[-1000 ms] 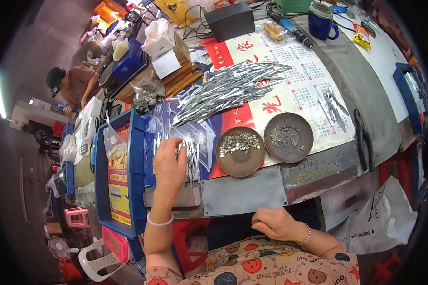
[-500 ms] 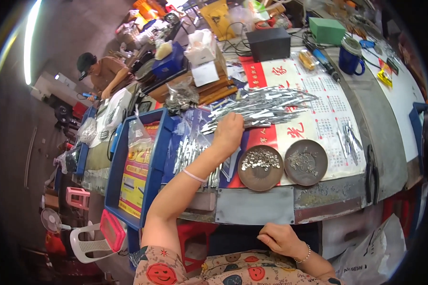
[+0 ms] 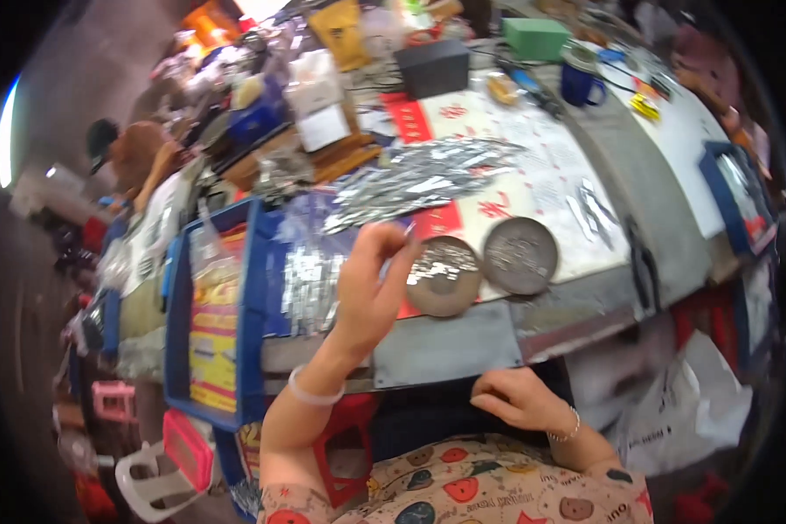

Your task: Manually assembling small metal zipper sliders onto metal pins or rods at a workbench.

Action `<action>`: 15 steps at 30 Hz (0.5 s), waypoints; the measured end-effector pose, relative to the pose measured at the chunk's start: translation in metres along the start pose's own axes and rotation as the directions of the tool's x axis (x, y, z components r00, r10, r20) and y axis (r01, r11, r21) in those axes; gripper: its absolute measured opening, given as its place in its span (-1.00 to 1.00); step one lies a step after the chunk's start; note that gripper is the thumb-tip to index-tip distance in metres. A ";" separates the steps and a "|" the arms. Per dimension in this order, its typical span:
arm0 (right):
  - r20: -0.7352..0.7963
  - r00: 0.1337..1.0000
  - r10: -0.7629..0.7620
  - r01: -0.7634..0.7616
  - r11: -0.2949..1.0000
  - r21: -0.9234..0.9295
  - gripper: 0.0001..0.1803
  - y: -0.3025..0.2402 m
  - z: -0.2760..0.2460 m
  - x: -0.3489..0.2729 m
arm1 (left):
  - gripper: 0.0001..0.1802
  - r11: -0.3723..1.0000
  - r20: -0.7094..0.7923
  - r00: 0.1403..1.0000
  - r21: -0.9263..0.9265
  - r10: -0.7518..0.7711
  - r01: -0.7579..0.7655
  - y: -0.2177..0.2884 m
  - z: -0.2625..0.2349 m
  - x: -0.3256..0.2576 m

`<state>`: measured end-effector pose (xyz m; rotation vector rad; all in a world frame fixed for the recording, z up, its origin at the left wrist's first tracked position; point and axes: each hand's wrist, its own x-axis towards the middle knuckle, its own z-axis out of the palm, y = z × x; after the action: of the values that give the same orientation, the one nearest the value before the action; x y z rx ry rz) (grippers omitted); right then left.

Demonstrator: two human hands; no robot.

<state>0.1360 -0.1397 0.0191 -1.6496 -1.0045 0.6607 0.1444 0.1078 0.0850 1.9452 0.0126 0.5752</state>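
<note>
My left hand (image 3: 374,284) is raised over the near part of the bench, its fingers pinched together. A small glint shows at the fingertips, but it is too blurred to name. Beyond it lies a long heap of thin silvery metal strips (image 3: 424,179). Just right of the hand is a round brown dish (image 3: 445,301) holding small shiny flat pieces. A second round dish (image 3: 520,281) beside it holds fine metal bits. More strips (image 3: 310,284) lie in rows left of the hand. My right hand (image 3: 520,399) rests before the bench edge, fingers curled, nothing visible in them.
A blue tray (image 3: 255,306) stands at the left, and black-handled pliers (image 3: 644,271) lie at the right edge. A dark box (image 3: 432,70), a green box (image 3: 537,39) and a blue mug (image 3: 578,80) stand farther back. Another person (image 3: 144,153) sits at the far left.
My left hand has drawn back from the strip heap toward me, its fingers pinched. The whole view has shifted and blurred. My right hand stays in front of the bench.
</note>
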 end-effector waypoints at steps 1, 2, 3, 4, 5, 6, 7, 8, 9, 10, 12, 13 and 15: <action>-0.084 0.995 -0.044 0.045 0.999 0.009 -0.86 -0.004 -0.008 -0.002 | -0.91 0.995 0.013 0.999 -0.090 -0.034 0.035 0.011 0.002 -0.019; -0.132 0.991 -0.034 0.032 0.999 -0.013 -0.87 -0.009 -0.020 -0.002 | -0.90 0.955 0.050 0.994 -0.276 -0.098 0.108 0.015 0.006 -0.041; -0.237 0.969 -0.064 0.041 0.994 -0.103 -0.88 -0.010 -0.031 0.000 | -0.88 0.939 0.095 0.986 -0.306 -0.135 0.158 0.016 0.009 -0.060; -0.349 0.936 -0.042 0.000 0.993 -0.121 -0.90 -0.011 -0.041 0.004 | -0.88 0.892 0.142 0.975 -0.398 -0.168 0.212 0.018 0.013 -0.076; -0.425 0.905 -0.024 -0.058 0.982 -0.178 -0.91 -0.009 -0.051 0.010 | -0.88 0.840 0.179 0.963 -0.475 -0.201 0.264 0.020 0.017 -0.094; -0.479 0.875 -0.074 -0.082 0.952 -0.296 -0.90 -0.013 -0.062 0.019 | -0.87 0.736 0.227 0.926 -0.563 -0.300 0.377 0.021 0.023 -0.111; -0.492 0.857 -0.155 -0.075 0.906 -0.416 -0.88 -0.008 -0.071 0.028 | -0.85 0.638 0.275 0.894 -0.627 -0.354 0.446 0.021 0.028 -0.125; -0.468 0.867 -0.172 -0.074 0.884 -0.462 -0.86 0.001 -0.078 0.038 | -0.84 0.599 0.292 0.857 -0.619 -0.426 0.508 0.019 0.034 -0.140; -0.443 0.877 -0.189 -0.072 0.858 -0.509 -0.83 0.009 -0.085 0.047 | -0.83 0.535 0.320 0.817 -0.632 -0.480 0.561 0.020 0.041 -0.150; -0.377 0.915 -0.143 -0.130 0.780 -0.612 -0.76 0.012 -0.091 0.053 | -0.83 0.501 0.356 0.795 -0.631 -0.491 0.592 0.020 0.044 -0.160; -0.261 0.952 -0.162 -0.111 0.611 -0.784 -0.69 0.018 -0.096 0.067 | -0.84 0.461 0.395 0.762 -0.622 -0.513 0.633 0.024 0.046 -0.175; -0.227 0.965 -0.135 -0.118 0.548 -0.828 -0.70 0.021 -0.097 0.073 | -0.84 0.456 0.406 0.766 -0.628 -0.499 0.630 0.029 0.044 -0.179; -0.219 0.975 -0.049 -0.164 0.507 -0.846 -0.73 0.022 -0.097 0.083 | -0.84 0.431 0.403 0.774 -0.659 -0.489 0.616 0.027 0.044 -0.192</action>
<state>0.2629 -0.1177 0.0318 -2.5811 -1.2061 -0.0772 -0.0145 0.0081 0.0199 1.0055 0.2726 -0.0622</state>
